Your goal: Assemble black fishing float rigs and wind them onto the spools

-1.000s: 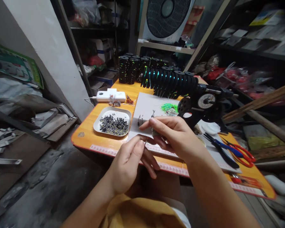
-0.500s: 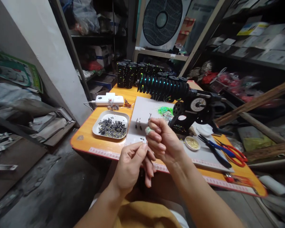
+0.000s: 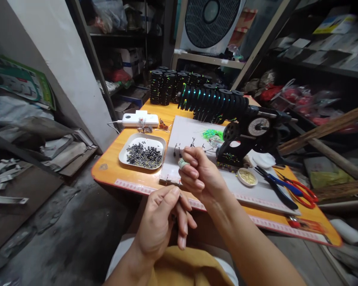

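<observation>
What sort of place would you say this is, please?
Probably a small workshop: the orange worktable holds a tray of small black parts, a black machine, and several hand tools.

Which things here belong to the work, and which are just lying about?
Likely in the work:
- left hand, right hand
- tray of small black pieces
- dish of gold-coloured bits
- green strands

Probably just lying about:
- fan
- white strip with cable
- shelved plastic bag

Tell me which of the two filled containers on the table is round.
The small dish of gold-coloured pieces, to the right of the right hand. The other, a larger white tray of dark pieces, is squarish with rounded corners.
</observation>
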Demonstrator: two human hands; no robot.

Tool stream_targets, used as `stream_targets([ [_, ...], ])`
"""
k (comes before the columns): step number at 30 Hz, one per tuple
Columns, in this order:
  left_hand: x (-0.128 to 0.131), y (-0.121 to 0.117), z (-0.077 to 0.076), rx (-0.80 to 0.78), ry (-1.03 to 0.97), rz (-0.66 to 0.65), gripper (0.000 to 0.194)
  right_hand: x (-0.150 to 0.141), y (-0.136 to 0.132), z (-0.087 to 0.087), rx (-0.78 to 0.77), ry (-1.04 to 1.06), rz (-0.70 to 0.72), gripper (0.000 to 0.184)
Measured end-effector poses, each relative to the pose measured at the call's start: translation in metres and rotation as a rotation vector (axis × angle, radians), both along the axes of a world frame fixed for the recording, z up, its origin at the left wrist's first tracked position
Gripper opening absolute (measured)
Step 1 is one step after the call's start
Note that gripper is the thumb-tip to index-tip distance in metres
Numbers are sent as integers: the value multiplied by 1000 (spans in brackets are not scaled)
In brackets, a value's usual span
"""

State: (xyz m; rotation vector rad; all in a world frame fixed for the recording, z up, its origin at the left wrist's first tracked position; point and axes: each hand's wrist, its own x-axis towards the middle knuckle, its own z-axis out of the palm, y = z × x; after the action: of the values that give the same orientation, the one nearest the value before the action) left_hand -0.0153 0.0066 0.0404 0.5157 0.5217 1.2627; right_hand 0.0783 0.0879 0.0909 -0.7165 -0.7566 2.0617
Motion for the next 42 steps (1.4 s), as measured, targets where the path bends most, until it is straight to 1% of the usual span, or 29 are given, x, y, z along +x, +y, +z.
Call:
stream_targets([
  [4, 1, -6, -4, -11, -45, -33, 36, 2, 2, 1, -36, 42, -32, 39],
  [7, 0, -13, -7, -37, -85, -37, 35, 4, 4, 2, -41, 48, -18, 38],
  [11, -4, -19, -8, -22, -131, -73, 35, 4, 5, 2, -36, 40, 2, 37],
  [17, -11, -23, -6, -2, -115, -117, 33, 5, 5, 4, 18, 19, 30, 35],
  [21, -13, -25, -7, -36, -117, -143, 34, 8, 7, 3, 9, -8, 43, 35],
  [28, -12, -27, -13, -41, -119, -149, 34, 9, 11, -1, -13, 7, 51, 35],
  [34, -11, -29, -14, -79, -117, -141, 35, 10, 14, -5, -11, 18, 54, 35],
  [39, -8, -31, -18, -67, -117, -146, 35, 11, 13, -4, -5, 26, 52, 35],
  [42, -8, -31, -19, -75, -108, -127, 35, 12, 12, -2, -6, 24, 43, 35],
])
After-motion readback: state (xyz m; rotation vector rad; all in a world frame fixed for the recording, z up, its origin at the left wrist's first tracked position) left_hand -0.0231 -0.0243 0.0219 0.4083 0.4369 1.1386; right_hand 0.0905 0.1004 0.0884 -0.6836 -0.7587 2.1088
